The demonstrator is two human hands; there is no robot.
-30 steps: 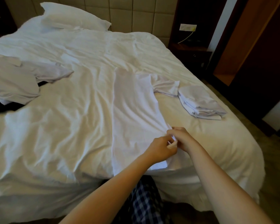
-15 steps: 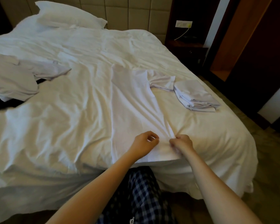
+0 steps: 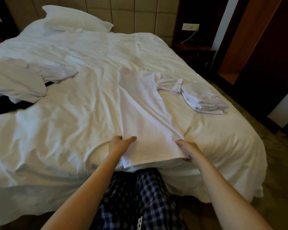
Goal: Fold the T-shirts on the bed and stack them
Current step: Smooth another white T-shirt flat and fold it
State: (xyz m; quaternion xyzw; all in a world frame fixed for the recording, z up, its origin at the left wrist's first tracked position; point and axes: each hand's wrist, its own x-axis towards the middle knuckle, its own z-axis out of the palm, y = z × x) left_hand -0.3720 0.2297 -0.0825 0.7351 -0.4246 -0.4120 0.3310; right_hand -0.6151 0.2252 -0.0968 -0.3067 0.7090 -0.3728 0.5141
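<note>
We hold the T-shirt (image 3: pixel 140 113) by its near hem
Left hand (image 3: pixel 119 145) pinches the left edge; right hand (image 3: pixel 189 151) grips the right corner (fingers tucked under).

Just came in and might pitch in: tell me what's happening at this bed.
A person stands at the bed, folding laundry. The left hand and right hand each grip the near hem of a white T-shirt laid lengthwise, one sleeve sticking out to the right. A stack of folded shirts lies right beside that sleeve. A loose pile of unfolded shirts sits at the far left. This shirt is mid-fold, not yet stacked.
</note>
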